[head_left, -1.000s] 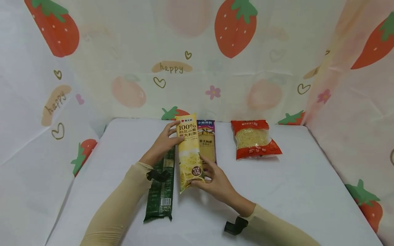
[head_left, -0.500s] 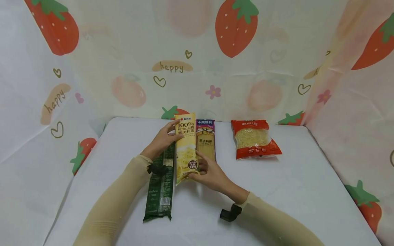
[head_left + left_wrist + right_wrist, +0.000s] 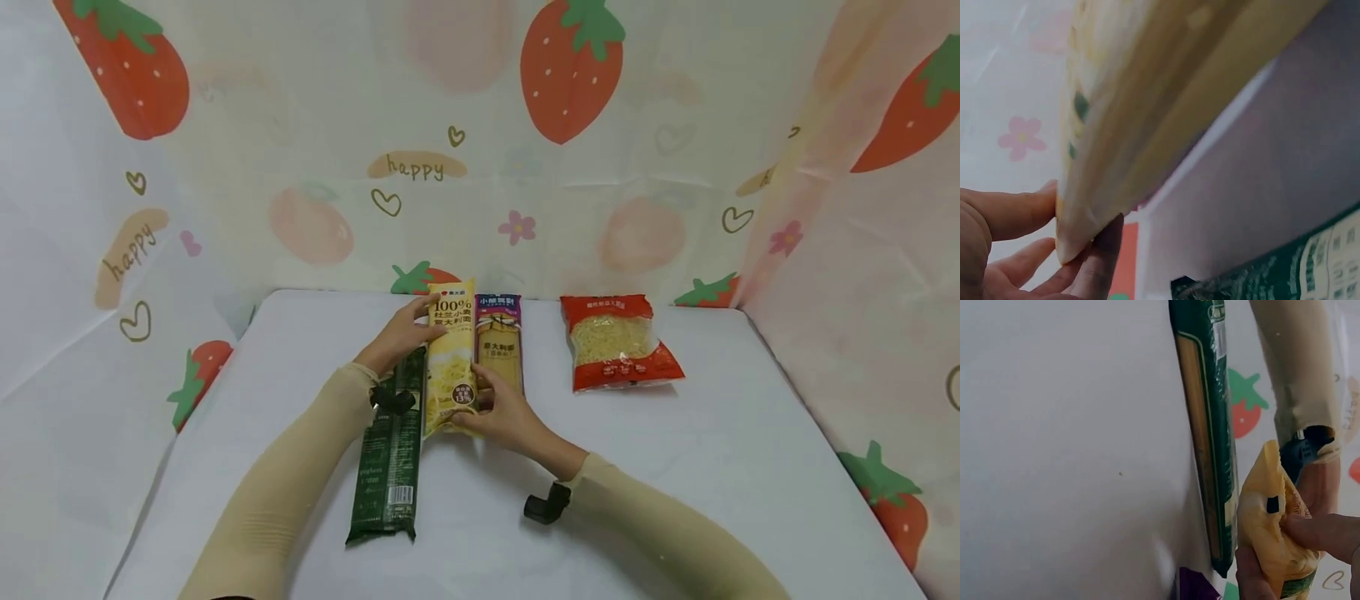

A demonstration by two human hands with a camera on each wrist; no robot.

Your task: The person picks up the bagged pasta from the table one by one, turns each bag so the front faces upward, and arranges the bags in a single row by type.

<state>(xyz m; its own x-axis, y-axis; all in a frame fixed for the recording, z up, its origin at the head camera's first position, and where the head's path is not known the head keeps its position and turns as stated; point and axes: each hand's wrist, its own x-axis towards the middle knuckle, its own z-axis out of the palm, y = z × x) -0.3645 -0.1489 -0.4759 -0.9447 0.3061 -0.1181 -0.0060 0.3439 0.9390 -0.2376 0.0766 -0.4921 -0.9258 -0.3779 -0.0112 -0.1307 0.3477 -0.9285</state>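
Both hands hold a long yellow pasta packet [image 3: 452,354], which lies between the green and purple packs in the head view. My left hand [image 3: 396,340] grips its upper left edge; the left wrist view shows thumb and fingers pinching one end of the packet [image 3: 1129,119]. Near the lower end, my right hand [image 3: 512,418] grips the right side, with the thumb [image 3: 1322,532] on the packet in the right wrist view. A dark green spaghetti packet [image 3: 386,483] lies under the left wrist. To the right, a purple-edged pasta packet [image 3: 499,346] is partly covered by the right hand.
A red pasta bag [image 3: 617,343] with a see-through middle lies farther right on the white table [image 3: 675,467]. Strawberry-print cloth [image 3: 465,208] walls in the back and sides. A black wrist mount [image 3: 547,504] sits at the right cuff.
The yellow packet has moved back and slightly left, and its lower end has swung left beside the green packet. Both hands keep their hold, the right one travelling with it.
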